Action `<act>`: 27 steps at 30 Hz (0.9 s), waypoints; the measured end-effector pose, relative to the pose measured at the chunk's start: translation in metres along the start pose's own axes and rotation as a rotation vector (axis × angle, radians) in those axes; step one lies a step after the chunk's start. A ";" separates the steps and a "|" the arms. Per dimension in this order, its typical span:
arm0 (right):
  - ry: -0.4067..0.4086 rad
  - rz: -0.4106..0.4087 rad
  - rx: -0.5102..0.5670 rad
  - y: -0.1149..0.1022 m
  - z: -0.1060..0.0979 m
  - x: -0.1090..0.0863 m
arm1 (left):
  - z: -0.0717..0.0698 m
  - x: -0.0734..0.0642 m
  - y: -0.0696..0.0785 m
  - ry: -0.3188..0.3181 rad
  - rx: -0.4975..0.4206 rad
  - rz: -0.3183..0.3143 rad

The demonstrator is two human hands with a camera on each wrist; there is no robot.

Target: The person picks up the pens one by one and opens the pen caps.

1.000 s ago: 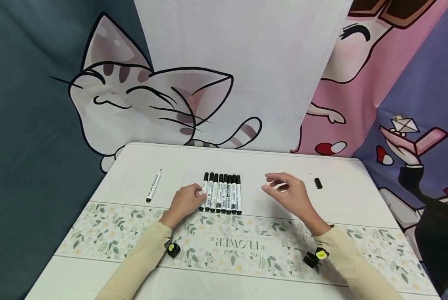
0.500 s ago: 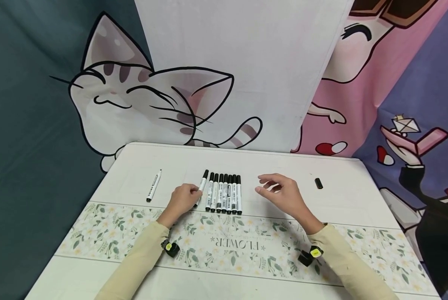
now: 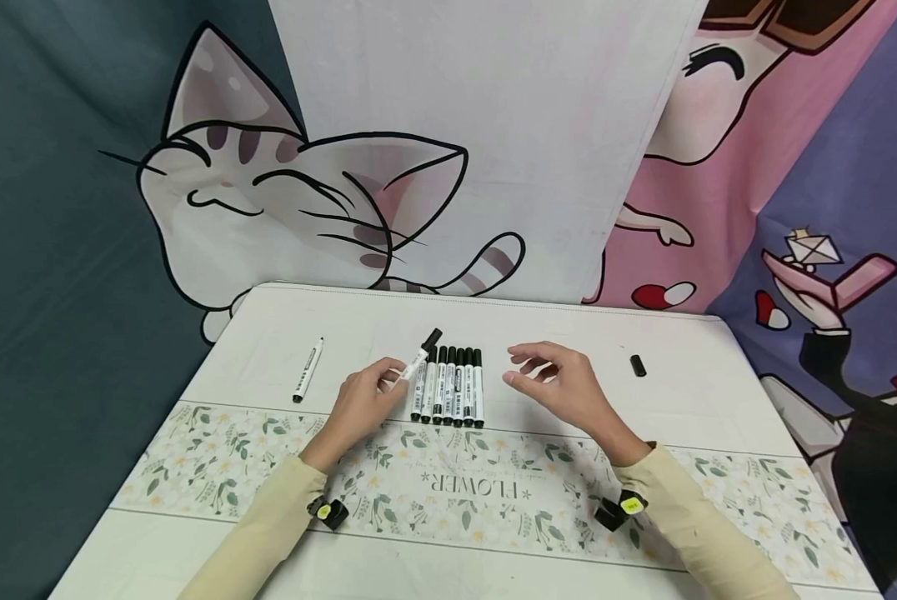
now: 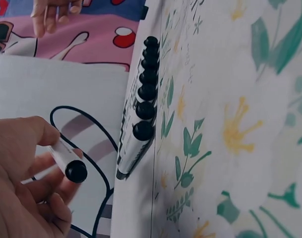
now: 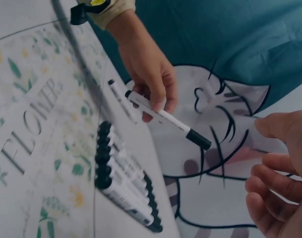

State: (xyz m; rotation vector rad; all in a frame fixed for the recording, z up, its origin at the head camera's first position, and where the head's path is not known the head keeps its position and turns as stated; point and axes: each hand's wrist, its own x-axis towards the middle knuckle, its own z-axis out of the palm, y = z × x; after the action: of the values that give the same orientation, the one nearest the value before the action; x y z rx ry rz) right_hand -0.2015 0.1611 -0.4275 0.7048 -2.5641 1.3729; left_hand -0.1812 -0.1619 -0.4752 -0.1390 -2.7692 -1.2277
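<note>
A white marker with a black cap (image 5: pixel 165 119) is pinched between the thumb and fingers of my left hand (image 3: pixel 364 402). It is lifted and tilted, its capped end pointing toward my right hand. Just beside it, several capped markers (image 3: pixel 459 387) lie side by side in a row on the table. My right hand (image 3: pixel 561 379) hovers to the right of the row, fingers loosely bent and holding nothing. An uncapped marker (image 3: pixel 308 370) lies alone on the left, its bare tip pointing away from me. Far to the right rests a loose black cap (image 3: pixel 638 365).
The white table (image 3: pixel 568 325) carries a flower-print band (image 3: pixel 478 492) across its nearer part. Behind it hangs a cloth backdrop (image 3: pixel 538 167) with cartoon figures. Both wrists wear small black cameras on straps.
My left hand has drawn the leftmost marker out of the row, then raised and tilted it to the right. My right hand has shifted left, closer to the row.
</note>
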 end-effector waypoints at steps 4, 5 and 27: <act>-0.008 -0.008 0.003 -0.009 -0.003 0.000 | -0.002 -0.005 0.004 0.008 -0.012 0.073; -0.009 -0.009 0.004 -0.011 -0.003 0.000 | -0.002 -0.006 0.005 0.011 -0.012 0.091; -0.084 -0.081 0.043 -0.033 0.013 -0.003 | 0.005 -0.030 0.031 0.029 0.017 0.432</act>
State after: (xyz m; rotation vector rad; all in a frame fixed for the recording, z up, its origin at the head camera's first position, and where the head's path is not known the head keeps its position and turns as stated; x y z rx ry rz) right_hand -0.1824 0.1355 -0.4109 0.8817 -2.5448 1.4057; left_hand -0.1481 -0.1385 -0.4598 -0.6704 -2.5327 -1.0785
